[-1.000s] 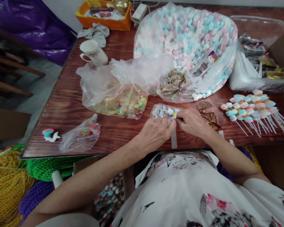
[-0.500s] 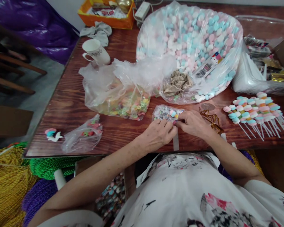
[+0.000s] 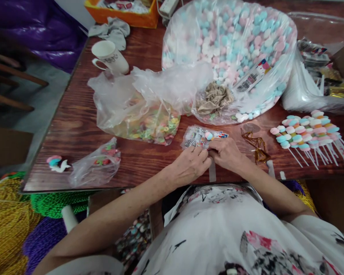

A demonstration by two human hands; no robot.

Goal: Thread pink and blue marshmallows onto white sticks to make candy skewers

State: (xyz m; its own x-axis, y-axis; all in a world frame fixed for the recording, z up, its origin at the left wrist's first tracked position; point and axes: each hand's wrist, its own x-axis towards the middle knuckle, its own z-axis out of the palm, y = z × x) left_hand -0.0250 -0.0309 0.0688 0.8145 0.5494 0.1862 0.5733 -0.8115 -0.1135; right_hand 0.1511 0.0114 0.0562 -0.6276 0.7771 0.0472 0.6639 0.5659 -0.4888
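Note:
My left hand (image 3: 193, 164) and my right hand (image 3: 226, 152) meet near the table's front edge, fingers closed and fingertips almost touching. Under and just beyond them lie printed clear plastic bags (image 3: 193, 136). A pink and blue marshmallow skewer (image 3: 208, 135) shows its tip above my right fingers, which pinch it; its lower part is hidden. My left fingers curl over the near edge of the bags. A pale tape strip (image 3: 212, 172) hangs toward the edge below. Gold twist ties (image 3: 253, 143) lie right of my right hand.
Finished marshmallow skewers (image 3: 306, 131) are piled at the right. Behind stands a big bag of marshmallows (image 3: 232, 42), with a crumpled brown cloth (image 3: 215, 98) at its front. A bag of gummy candies (image 3: 149, 122), a small bag (image 3: 97, 162) and a mug (image 3: 110, 57) are on the left.
The view has shifted slightly. My right fingers have drawn down a little toward me, uncovering more of the printed bags beside the marshmallow tip. My left hand stays close by.

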